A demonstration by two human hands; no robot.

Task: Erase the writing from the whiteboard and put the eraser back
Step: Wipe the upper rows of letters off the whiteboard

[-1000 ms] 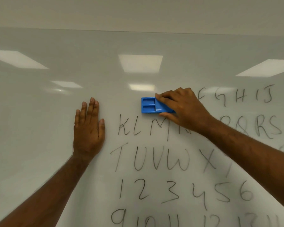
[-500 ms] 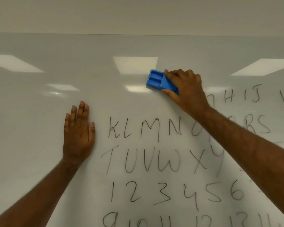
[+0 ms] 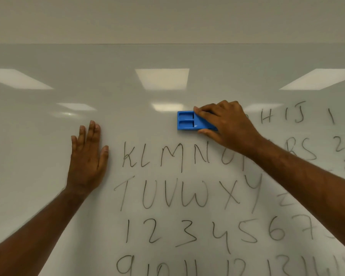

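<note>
- whiteboard (image 3: pixel 48 196): a wall-mounted board, glossy, with ceiling lights mirrored in its upper half. its top edge is seen as a thin line under the plain wall.
- writing (image 3: pixel 179 156): dark marker rows. only "h i j" and a stroke are left of the top row, toward the board's right edge; below are "k l m n o", then "t u v w x y", then digits, with a further row cut by the bottom of the view. the top row's left stretch reads as wiped; the job is judged early, most rows untouched.
- eraser (image 3: pixel 187 120): blue plastic, oblong, lying level and pressed flat to the board just above the "n", in the board's middle. its two recessed backs are turned outward, so the pad is presumably against the board.
- right hand (image 3: pixel 229 124): laid over the eraser's right end, fingers (image 3: pixel 202 113) curled on its upper edge and the thumb under its lower edge, a hold suited to pressing while sliding.
- left hand (image 3: pixel 87 162): laid flat on bare board left of the "k", fingers straight and close together, holding nothing; judged a brace for the body.
- eraser's resting place: not in view.
</note>
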